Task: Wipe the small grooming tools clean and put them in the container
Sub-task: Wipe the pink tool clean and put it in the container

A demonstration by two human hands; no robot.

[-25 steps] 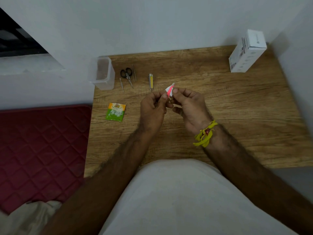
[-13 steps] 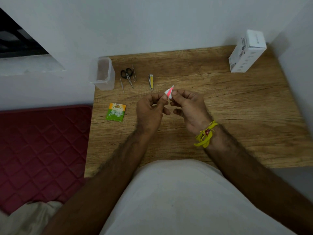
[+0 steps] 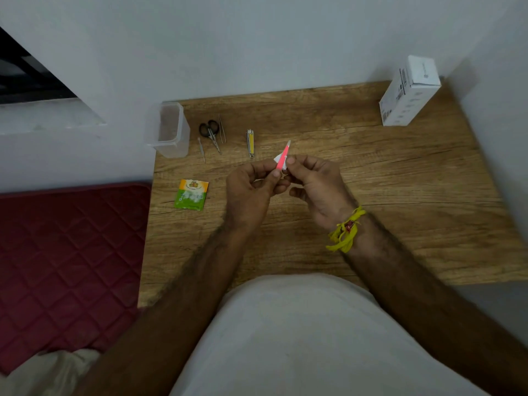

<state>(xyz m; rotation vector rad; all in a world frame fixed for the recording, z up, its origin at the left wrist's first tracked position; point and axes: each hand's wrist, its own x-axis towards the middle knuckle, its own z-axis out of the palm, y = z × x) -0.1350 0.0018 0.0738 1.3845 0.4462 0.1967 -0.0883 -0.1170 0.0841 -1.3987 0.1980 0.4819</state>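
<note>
In the head view, a slim pink tool (image 3: pixel 283 156) is pinched at its lower end by the left hand (image 3: pixel 251 190) above the wooden surface (image 3: pixel 400 178), while a small white wipe (image 3: pixel 279 159) is pressed against it by the curled fingers of the right hand (image 3: pixel 317 184). Near the far edge, a clear container (image 3: pixel 171 130) is stood at the left corner, with black-handled scissors (image 3: pixel 211 133), tweezers (image 3: pixel 222 132), a thin metal pick (image 3: pixel 201 146) and a yellow nail clipper (image 3: pixel 250 142) laid beside it. A green and orange sachet (image 3: pixel 191 194) is laid left of the hands, and a white box (image 3: pixel 410 91) is stood at the far right corner.
</note>
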